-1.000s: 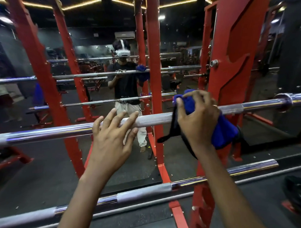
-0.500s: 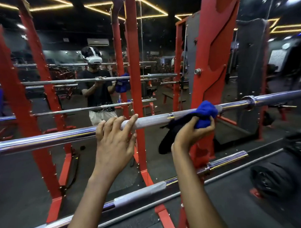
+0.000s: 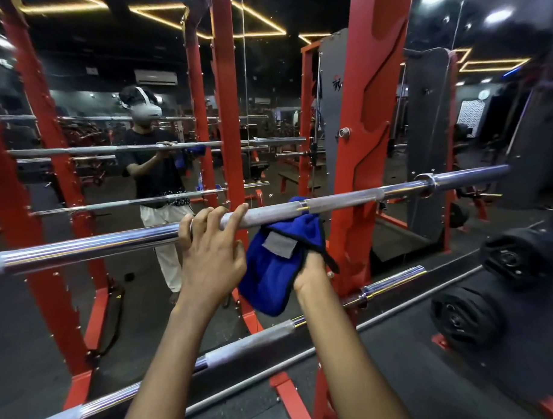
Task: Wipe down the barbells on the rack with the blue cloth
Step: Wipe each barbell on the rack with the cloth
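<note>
A steel barbell [image 3: 356, 199] lies across the red rack [image 3: 358, 162] at chest height, sloping up to the right. My left hand [image 3: 209, 252] hooks its fingers over the bar near the middle. Just to the right, my right hand [image 3: 311, 267] grips the blue cloth [image 3: 271, 272] from below; the cloth hangs under the bar with its top edge touching it, and a grey label shows. A second barbell [image 3: 251, 340] lies lower down, near the floor.
A mirror behind the rack reflects me and the bars. Red uprights [image 3: 227, 95] stand behind the bar. Black weight plates [image 3: 467, 318] rest on the floor at the right, with another [image 3: 518, 257] beyond them.
My right hand slid the cloth left along the bar, off its top, and now holds it hanging below the bar. My left hand's fingers curled further over the bar. The view turned right.
</note>
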`<state>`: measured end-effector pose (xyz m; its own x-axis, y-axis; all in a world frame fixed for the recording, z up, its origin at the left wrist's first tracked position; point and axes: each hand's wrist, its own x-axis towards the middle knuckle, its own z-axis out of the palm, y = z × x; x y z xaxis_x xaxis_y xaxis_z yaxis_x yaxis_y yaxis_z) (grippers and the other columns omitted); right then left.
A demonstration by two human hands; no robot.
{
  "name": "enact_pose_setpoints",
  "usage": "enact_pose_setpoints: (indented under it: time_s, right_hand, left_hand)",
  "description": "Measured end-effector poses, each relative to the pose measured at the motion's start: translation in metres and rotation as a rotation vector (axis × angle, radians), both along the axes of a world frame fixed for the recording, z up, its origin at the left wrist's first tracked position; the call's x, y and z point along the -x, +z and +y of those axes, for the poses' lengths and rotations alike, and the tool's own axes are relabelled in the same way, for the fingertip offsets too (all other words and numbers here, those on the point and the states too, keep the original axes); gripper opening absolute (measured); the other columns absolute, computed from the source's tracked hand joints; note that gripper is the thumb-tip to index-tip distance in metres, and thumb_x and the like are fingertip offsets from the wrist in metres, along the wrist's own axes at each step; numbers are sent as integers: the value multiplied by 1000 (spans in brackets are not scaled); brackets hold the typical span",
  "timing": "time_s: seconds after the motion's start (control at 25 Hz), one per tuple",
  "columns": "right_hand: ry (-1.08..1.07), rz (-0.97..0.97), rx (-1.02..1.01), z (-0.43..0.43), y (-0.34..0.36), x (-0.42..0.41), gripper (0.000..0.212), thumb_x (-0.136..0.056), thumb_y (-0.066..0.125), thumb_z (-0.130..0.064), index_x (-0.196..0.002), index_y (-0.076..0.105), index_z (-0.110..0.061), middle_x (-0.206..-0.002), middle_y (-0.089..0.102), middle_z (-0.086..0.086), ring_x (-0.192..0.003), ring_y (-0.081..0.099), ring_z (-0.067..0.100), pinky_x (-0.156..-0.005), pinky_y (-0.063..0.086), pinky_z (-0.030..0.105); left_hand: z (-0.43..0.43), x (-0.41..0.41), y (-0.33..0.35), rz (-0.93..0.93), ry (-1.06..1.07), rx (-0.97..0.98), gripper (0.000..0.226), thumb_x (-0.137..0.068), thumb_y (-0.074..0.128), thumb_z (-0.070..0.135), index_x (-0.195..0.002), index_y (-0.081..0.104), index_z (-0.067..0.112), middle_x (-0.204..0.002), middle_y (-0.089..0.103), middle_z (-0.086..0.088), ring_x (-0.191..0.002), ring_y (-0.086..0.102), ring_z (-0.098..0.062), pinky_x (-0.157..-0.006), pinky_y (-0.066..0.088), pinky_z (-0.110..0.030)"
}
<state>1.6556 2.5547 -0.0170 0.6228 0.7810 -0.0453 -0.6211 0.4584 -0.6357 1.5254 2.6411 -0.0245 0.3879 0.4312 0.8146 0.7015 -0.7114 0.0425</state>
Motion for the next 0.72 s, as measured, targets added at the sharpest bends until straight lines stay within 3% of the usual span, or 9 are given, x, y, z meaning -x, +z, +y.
enact_pose_setpoints:
  time_s: [0.08,0.2,0.28,0.36,0.48,0.6,0.72]
  right_hand:
    - [-40,120,-73,4,-1,0,43,-107,40,-45,-84,63,-17,-63,71,1,-54,66,17,-55,53,23]
    - [-449,-11,-63,1,1,-15,20,-104,57,-23,-85,54,-19,-63,64,-4,-50,61,6,-52,50,22]
    - [-776,-317,42,-1,-1,-29,11,-96,69,-14,-95,59,-18,-87,68,0,-74,67,2,-73,55,25]
    - [-897,-793,121,6,-3,-33,24,-90,73,-20,-111,67,-13,-111,72,5,-105,68,15,-96,53,34]
    - [-960,-1354,150,27,4,-49,31,-85,67,-24,-114,73,-13,-125,70,5,-117,66,23,-103,50,37]
    - [-988,-1325,201,38,26,-79,37,-80,59,-26,-113,74,-18,-130,67,4,-121,64,22,-103,51,41]
    - [-1070,-1318,331,41,28,-82,29,-84,62,-29,-110,75,-25,-129,66,0,-119,63,23,-97,52,47]
  left_hand:
    - [2,3,0,10,-11,7,70,-81,68,24,-148,49,29,-134,54,-4,-133,39,-28,-118,10,-44]
    - [1,5,-1,-2,-14,-13,67,-82,60,26,-148,49,28,-136,55,-4,-135,37,-27,-119,7,-41]
    - [1,7,-2,-1,1,-20,67,-82,58,27,-149,49,28,-138,55,-4,-137,37,-28,-120,6,-41]
    - [1,8,-2,19,18,-10,68,-83,56,27,-150,47,28,-140,54,-4,-139,38,-29,-120,8,-44]
    - [-1,8,1,66,39,12,62,-87,48,32,-149,47,30,-139,55,-3,-137,43,-29,-119,12,-44]
    - [7,26,17,121,80,33,52,-95,37,47,-142,56,31,-128,63,-4,-122,55,-31,-109,27,-46]
    - [21,63,28,54,159,76,51,-98,32,50,-125,67,24,-115,69,-7,-112,61,-33,-98,36,-48]
